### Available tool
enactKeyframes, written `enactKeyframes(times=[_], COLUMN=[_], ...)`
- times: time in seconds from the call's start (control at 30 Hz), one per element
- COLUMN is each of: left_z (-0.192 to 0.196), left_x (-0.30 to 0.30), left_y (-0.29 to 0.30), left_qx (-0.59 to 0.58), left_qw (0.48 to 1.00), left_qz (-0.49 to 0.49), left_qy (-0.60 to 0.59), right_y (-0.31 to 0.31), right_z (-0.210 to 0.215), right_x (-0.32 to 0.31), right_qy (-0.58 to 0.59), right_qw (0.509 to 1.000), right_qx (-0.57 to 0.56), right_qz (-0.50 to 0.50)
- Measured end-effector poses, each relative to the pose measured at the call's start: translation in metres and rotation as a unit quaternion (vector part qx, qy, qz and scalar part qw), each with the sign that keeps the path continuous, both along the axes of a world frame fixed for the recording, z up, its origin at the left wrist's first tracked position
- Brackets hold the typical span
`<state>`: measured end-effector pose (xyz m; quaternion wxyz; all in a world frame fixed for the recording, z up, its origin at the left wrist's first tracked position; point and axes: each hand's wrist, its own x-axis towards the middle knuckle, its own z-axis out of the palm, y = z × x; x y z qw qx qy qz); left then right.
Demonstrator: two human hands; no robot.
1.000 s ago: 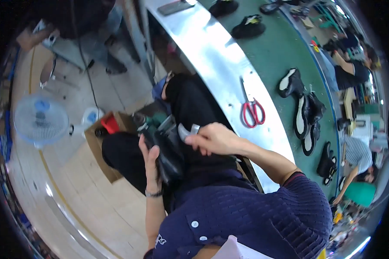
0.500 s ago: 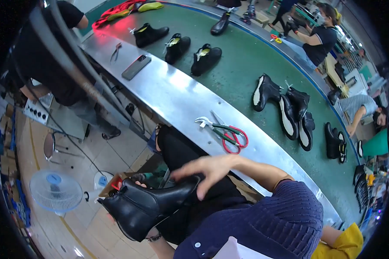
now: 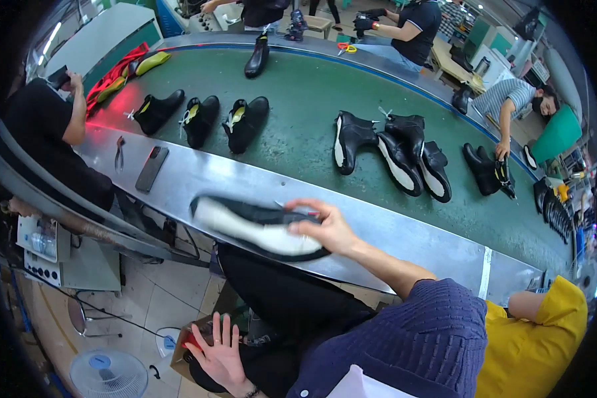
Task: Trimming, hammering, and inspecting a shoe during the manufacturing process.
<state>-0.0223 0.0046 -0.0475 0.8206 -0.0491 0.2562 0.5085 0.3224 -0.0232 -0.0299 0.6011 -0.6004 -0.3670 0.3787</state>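
three black boots point(image 3: 199, 116) stood far left on the green belt point(image 3: 298, 99), four more point(image 3: 395, 149) to the right. a phone point(image 3: 152, 168) and pliers point(image 3: 120, 152) lay on the steel ledge point(image 3: 199, 176); a fan point(image 3: 108, 375) stood near left.

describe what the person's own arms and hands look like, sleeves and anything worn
Both hands are bare, with no gloves. The right hand leads back along a bare forearm to a short sleeve of dark purple ribbed knit fabric that ends above the elbow. The left hand has a thin dark band at the wrist, at the lower edge of the picture; no sleeve shows on that arm.
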Motion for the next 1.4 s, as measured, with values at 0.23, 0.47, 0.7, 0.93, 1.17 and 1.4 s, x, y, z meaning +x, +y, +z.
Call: enactKeyframes(times=[0.23, 0.47, 0.7, 0.93, 1.17, 1.4], left_z=[-0.033, -0.01, -0.008, -0.014, 0.04, 0.075], left_x=[-0.039, -0.019, -0.028, -0.054, -0.008, 0.028], left_y=[-0.019, -0.01, -0.021, -0.048, -0.015, -0.016], left_qx=[0.097, 0.059, 0.132, 0.148, 0.263, 0.511], left_qw=[0.992, 0.996, 0.983, 0.971, 0.871, 0.654], left_qz=[-0.049, -0.028, -0.05, -0.058, -0.114, -0.215], left_qy=[0.069, 0.061, 0.12, 0.177, 0.399, 0.515], right_y=[0.076, 0.173, 0.287, 0.258, 0.134, 0.073], right_z=[-0.032, -0.035, -0.061, -0.015, 0.141, 0.148], right_x=[0.123, 0.125, 0.096, 0.121, 0.019, -0.088], right_qy=[-0.295, -0.425, -0.467, -0.374, -0.095, 0.09], right_qw=[0.904, 0.894, 0.867, 0.919, 0.983, 0.92], right_qx=[0.011, -0.134, -0.149, -0.041, 0.108, 0.038], right_qz=[-0.311, -0.049, -0.093, -0.121, 0.111, 0.38])
